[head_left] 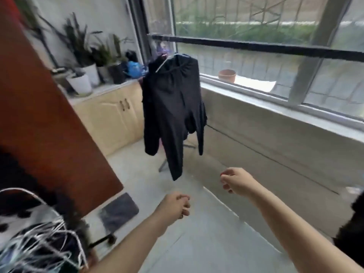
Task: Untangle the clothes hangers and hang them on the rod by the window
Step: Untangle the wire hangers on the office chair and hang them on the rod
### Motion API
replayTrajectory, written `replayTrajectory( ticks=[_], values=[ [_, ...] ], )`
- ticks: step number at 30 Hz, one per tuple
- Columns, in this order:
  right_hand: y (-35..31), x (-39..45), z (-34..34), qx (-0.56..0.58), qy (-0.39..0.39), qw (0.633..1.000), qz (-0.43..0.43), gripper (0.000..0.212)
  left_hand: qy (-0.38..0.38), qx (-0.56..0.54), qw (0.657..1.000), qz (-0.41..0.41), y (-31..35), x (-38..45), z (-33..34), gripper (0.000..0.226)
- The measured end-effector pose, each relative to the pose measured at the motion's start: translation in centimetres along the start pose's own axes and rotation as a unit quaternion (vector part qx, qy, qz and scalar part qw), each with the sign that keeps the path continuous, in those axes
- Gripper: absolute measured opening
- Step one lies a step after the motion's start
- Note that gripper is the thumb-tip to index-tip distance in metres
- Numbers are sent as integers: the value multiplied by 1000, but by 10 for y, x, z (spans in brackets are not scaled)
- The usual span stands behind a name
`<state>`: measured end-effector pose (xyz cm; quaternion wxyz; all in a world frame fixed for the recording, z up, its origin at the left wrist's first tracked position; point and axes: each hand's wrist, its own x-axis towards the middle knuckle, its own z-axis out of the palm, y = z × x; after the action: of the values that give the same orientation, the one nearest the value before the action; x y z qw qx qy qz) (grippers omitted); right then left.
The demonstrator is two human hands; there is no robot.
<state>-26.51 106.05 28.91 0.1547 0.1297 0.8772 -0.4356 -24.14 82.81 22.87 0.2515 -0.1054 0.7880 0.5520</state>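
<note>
A tangled heap of thin white wire hangers (37, 239) lies at the lower left on a dark and white patterned surface. The dark rod (266, 48) runs across the window at the upper right. From its left end hangs a black garment (173, 107) on a hanger. My left hand (175, 205) is held out over the floor with its fingers curled, and nothing shows in it. My right hand (235, 181) is a little higher and to the right, fingers loosely curled, also holding nothing that I can see. Both hands are well below the rod and apart from the hangers.
A brown wooden panel (43, 107) slants across the left. Potted plants (84, 79) stand on a beige cabinet (114, 115) in the far corner. A clay pot (227, 75) sits on the window sill. A dark mat (118, 211) lies on the grey floor.
</note>
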Motion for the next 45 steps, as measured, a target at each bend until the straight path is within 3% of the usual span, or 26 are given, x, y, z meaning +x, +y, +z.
replayTrajectory(
  ticks=[3, 7, 10, 14, 19, 24, 34, 39, 45],
  values=[
    [-46, 0, 99, -12, -104, 994, -17, 22, 133, -93, 979, -125, -94, -49, -96, 14],
    [-103, -26, 233, -38, -234, 970, -46, 28, 279, -227, 909, -210, -200, -144, -179, 8],
    [-135, -55, 312, -34, -297, 953, -52, 26, 311, -288, 874, -238, -264, -200, -205, 11],
    [-159, -104, 424, -29, -357, 932, -47, 30, 318, -327, 855, -245, -344, -269, -243, 15],
    [-136, -170, 538, -48, -370, 927, 47, 10, 324, -352, 833, -279, -434, -332, -300, 15],
    [-126, -211, 616, -104, -386, 902, 161, 14, 357, -392, 791, -305, -491, -373, -348, 14],
    [-135, -149, 734, -108, -351, 908, 203, 20, 357, -445, 730, -377, -547, -350, -401, 15],
    [-141, -106, 809, -181, -361, 887, 224, 18, 362, -445, 723, -385, -566, -324, -448, 17],
    [-123, -69, 900, -250, -374, 871, 195, 22, 366, -467, 686, -421, -612, -275, -482, 17]
  ],
)
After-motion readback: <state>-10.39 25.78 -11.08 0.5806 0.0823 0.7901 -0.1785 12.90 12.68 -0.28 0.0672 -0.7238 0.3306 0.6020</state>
